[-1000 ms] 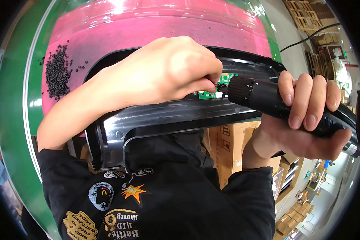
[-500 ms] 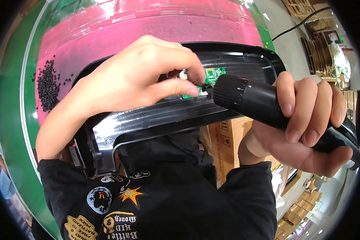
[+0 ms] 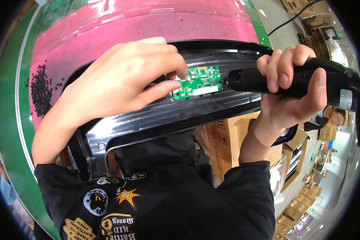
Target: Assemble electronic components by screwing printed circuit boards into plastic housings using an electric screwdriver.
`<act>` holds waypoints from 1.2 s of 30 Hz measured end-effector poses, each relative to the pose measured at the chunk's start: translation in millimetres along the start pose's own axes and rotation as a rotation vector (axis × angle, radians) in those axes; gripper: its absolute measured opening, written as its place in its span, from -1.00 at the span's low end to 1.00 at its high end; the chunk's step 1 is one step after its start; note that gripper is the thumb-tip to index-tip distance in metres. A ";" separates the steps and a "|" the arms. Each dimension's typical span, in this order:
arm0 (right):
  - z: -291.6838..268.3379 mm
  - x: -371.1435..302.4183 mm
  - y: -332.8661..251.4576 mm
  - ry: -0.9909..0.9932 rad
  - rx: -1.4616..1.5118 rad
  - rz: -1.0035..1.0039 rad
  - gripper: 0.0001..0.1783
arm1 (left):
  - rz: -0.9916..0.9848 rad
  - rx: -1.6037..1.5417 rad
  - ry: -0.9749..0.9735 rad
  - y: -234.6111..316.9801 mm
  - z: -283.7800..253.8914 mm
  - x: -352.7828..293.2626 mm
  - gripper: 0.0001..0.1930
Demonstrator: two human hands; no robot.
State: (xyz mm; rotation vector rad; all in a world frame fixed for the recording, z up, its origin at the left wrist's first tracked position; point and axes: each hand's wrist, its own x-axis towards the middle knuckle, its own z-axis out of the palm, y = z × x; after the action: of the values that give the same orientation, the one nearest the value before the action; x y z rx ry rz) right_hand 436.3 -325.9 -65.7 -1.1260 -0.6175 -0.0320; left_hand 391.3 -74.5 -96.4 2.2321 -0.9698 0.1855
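My right hand (image 3: 290,86) is wrapped round a black electric screwdriver (image 3: 248,81), held almost level. Its tip points left at the right edge of a green circuit board (image 3: 203,75), where a small dark piece shows at the bit. The board lies inside a long, shiny black plastic housing (image 3: 148,120). Over the board's left end, my left hand (image 3: 128,76) has its fingers curled, with thumb and forefinger close together next to a white connector. What those fingers hold, if anything, is hidden.
A heap of small black screws (image 3: 41,92) lies on the pink mat (image 3: 148,28) at the left. Clear plastic (image 3: 120,10) covers the far side. Cardboard boxes (image 3: 218,142) stand right of my lap, and another person (image 3: 336,116) appears at the far right.
The screwdriver has moved right and levelled out, its tip now at the board's right edge. My left hand has drawn back left from the tip, uncovering more of the board.
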 end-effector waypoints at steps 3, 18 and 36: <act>-4.7 2.1 1.7 -0.047 0.013 0.013 -0.64 | 0.010 -0.004 -0.006 -1.0 0.6 2.0 -0.80; -12.7 10.2 12.5 -0.162 0.037 -0.020 -0.64 | 0.022 0.023 0.019 3.0 1.1 1.9 -0.82; 3.5 16.0 4.3 -0.162 -0.089 0.072 -0.77 | -0.591 0.354 -0.044 6.8 -60.4 -49.9 -0.75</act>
State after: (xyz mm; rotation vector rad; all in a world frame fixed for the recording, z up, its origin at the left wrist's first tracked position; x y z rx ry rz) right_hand 449.4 -316.6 -60.7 -1.2440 -0.7249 0.0950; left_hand 359.2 -9.4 -66.0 2.7522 -0.2743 0.0388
